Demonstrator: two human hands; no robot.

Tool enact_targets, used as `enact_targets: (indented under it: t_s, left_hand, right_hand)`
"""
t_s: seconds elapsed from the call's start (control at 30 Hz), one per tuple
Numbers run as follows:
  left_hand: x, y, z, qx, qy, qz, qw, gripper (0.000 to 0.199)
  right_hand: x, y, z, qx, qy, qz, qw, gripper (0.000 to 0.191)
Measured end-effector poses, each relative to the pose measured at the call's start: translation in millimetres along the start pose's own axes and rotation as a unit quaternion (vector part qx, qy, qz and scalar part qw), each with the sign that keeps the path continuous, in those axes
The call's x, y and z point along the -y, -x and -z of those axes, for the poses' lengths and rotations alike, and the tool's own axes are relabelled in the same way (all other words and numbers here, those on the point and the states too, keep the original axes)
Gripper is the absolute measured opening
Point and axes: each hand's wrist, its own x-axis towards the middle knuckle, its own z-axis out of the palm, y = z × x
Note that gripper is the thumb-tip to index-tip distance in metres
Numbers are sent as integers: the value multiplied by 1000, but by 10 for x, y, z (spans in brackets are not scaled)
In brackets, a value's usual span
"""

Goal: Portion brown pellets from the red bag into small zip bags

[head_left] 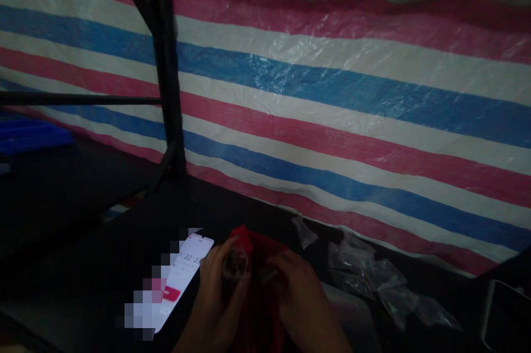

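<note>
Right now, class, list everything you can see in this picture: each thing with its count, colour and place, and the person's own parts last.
Striped woven plastic tarpaulin: one, red, white and blue, hung as a wall behind the table.
Black metal frame post: one, black, upright at left, with a crossbar going off to the left.
Dark table top: one, black, across the foreground.
Lit phone screen: one, white with a red button, flat on the table left of the hands; partly blurred.
Clear plastic bags: several, count unclear, transparent, scattered on the table at right.
Red cloth item: one, red, between both hands.
Left hand: one, gripping the red item together with a small roundish object too dim to identify.
Right hand: one, on the red item's right side.
</note>
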Motion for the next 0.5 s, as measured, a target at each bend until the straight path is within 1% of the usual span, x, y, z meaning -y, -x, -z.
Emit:
enact_targets:
  t_s: [0.07, 0.13, 0.17, 0.23, 0.3, 0.33, 0.37, 0.43, 0.5]
  left_hand:
    - [-11, -20, 21, -54, -44, -44, 997, 52]
    - [-59, -45, 22, -105, -89, -87, 987, 59]
    - [-94, -57, 14, -127, -107, -106, 980, 62]
    - [-172, -71, -11, -150, -134, -127, 971, 66]
    - [-247, -67, -45, -151, -141, -136, 969, 65]
    - [-280, -58, -61, -151, -138, -139, 969, 65]
    - [-308, -46, -77, -150, -133, -140, 970, 66]
    - [-350, -16, -104, -151, -113, -138, 972, 70]
    - [-372, 18, -124, -142, -85, -108, 980, 80]
  right_hand:
    - [-23, 22, -3, 15, 37, -12, 999, 62]
    - [24, 36, 26, -12, 27, -5, 1000, 65]
    - [77, 39, 47, -29, 4, 0, 1000, 63]
    - [228, 41, 79, -30, -60, -5, 998, 52]
    - [390, 38, 77, 1, -113, -33, 993, 39]
    - [455, 37, 63, 9, -129, -49, 990, 30]
    - [502, 36, 45, 3, -141, -60, 988, 23]
    - [540, 39, 18, -53, -161, -65, 983, 16]
    - [524, 55, 25, -121, -185, -38, 975, 15]
